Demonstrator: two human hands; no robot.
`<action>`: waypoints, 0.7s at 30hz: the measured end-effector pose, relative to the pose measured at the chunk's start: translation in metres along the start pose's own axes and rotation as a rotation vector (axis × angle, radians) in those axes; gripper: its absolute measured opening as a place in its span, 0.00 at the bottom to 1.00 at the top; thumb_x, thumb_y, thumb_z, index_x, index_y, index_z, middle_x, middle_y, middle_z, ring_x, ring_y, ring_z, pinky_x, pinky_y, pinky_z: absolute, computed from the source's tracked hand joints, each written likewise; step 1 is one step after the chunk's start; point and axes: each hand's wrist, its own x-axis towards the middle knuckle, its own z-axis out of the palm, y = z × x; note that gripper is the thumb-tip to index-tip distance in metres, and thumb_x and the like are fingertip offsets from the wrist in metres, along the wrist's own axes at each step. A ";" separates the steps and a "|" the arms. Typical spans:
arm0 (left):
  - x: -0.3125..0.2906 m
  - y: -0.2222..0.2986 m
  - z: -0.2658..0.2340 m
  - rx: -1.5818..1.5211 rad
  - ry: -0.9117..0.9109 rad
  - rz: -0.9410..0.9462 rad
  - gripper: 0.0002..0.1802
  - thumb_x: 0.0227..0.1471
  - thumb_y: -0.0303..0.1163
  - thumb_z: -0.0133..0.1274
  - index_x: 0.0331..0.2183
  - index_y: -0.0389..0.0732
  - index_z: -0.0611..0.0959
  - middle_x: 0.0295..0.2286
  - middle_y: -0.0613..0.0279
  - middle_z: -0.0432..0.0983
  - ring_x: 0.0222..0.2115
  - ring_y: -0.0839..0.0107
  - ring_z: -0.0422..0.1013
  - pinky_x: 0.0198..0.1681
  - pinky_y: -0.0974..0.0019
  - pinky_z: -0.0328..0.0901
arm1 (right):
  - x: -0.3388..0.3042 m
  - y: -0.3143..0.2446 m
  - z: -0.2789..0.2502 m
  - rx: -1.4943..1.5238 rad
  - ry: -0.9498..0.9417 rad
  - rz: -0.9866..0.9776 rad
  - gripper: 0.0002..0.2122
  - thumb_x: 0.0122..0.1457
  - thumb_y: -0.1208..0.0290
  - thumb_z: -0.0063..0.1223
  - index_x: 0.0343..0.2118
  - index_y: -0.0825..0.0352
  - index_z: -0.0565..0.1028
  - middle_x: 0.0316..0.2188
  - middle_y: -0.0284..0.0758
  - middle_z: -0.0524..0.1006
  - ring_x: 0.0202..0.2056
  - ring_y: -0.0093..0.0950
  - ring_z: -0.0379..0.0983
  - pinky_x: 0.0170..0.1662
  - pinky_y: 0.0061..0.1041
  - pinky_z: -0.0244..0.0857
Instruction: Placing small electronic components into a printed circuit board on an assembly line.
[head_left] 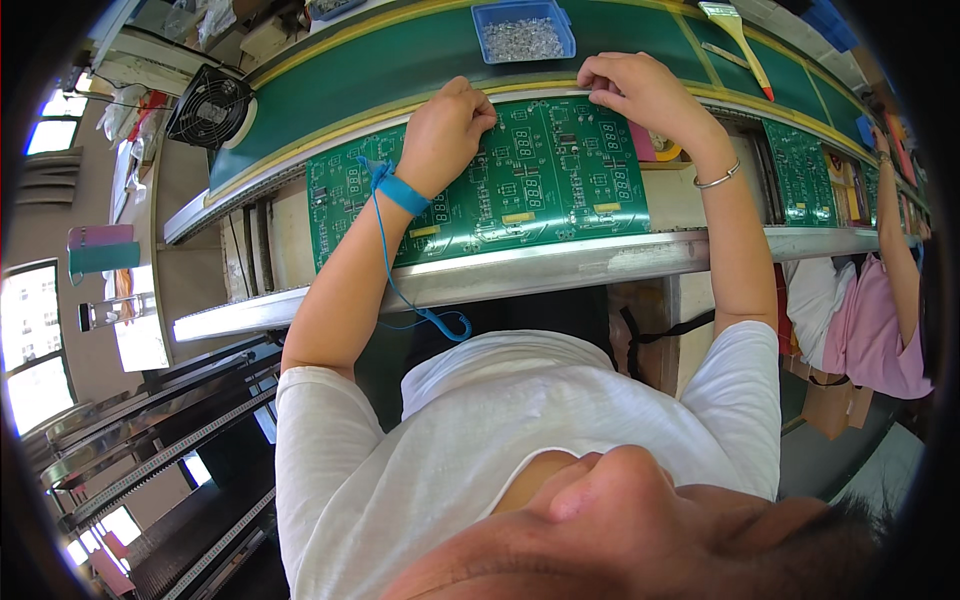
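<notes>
A large green circuit board (500,200) with digit displays and small components lies between two metal rails in front of me. Over its upper left part, my left hand (447,135) is closed, fingertips bent down at the board; whatever they pinch is too small to make out. A blue wrist strap (404,195) with a coiled cord is on that wrist. My right hand (648,92) hovers by the far rail above the board's upper right corner, its fingers curled toward the thumb. Anything between those fingertips is hidden. Beyond the hands stands a blue bin (568,48) of small clear parts.
A green belt (380,80) runs along the far side, with a brush (738,42) and a thin metal tool (726,54) at right. A black fan (212,108) stands at left. Further right are another circuit board (800,175) and a co-worker's arm (893,240).
</notes>
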 end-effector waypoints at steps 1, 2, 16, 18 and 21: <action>0.000 0.001 -0.001 0.001 0.002 0.003 0.03 0.52 0.26 0.60 0.30 0.36 0.84 0.31 0.55 0.74 0.31 0.53 0.74 0.34 0.57 0.67 | 0.000 -0.001 0.000 0.000 0.002 -0.005 0.06 0.58 0.75 0.59 0.36 0.68 0.76 0.31 0.39 0.79 0.34 0.36 0.77 0.40 0.33 0.71; -0.001 0.002 -0.001 0.011 0.001 0.004 0.03 0.52 0.26 0.60 0.30 0.36 0.84 0.31 0.54 0.74 0.31 0.53 0.74 0.34 0.57 0.67 | 0.001 -0.001 0.000 -0.003 0.005 -0.006 0.06 0.58 0.75 0.59 0.36 0.68 0.76 0.31 0.39 0.79 0.34 0.36 0.77 0.40 0.33 0.71; 0.000 0.004 -0.001 0.062 0.015 0.022 0.03 0.52 0.26 0.59 0.29 0.36 0.82 0.32 0.53 0.73 0.31 0.50 0.73 0.34 0.53 0.67 | 0.003 -0.003 -0.004 -0.002 -0.037 0.041 0.05 0.57 0.74 0.59 0.36 0.68 0.77 0.32 0.39 0.80 0.34 0.36 0.78 0.41 0.33 0.72; 0.001 0.005 -0.001 0.072 0.002 0.039 0.03 0.52 0.27 0.58 0.28 0.39 0.82 0.33 0.55 0.73 0.31 0.48 0.74 0.34 0.49 0.68 | 0.000 -0.005 -0.005 -0.026 -0.011 0.014 0.05 0.58 0.74 0.59 0.36 0.67 0.77 0.32 0.38 0.80 0.34 0.36 0.78 0.42 0.33 0.72; 0.003 0.011 -0.002 0.074 0.014 0.035 0.02 0.52 0.25 0.59 0.29 0.37 0.82 0.32 0.53 0.73 0.31 0.49 0.73 0.34 0.52 0.67 | 0.003 -0.009 -0.011 0.008 0.007 0.022 0.05 0.57 0.74 0.59 0.36 0.66 0.77 0.32 0.37 0.80 0.35 0.35 0.78 0.44 0.33 0.71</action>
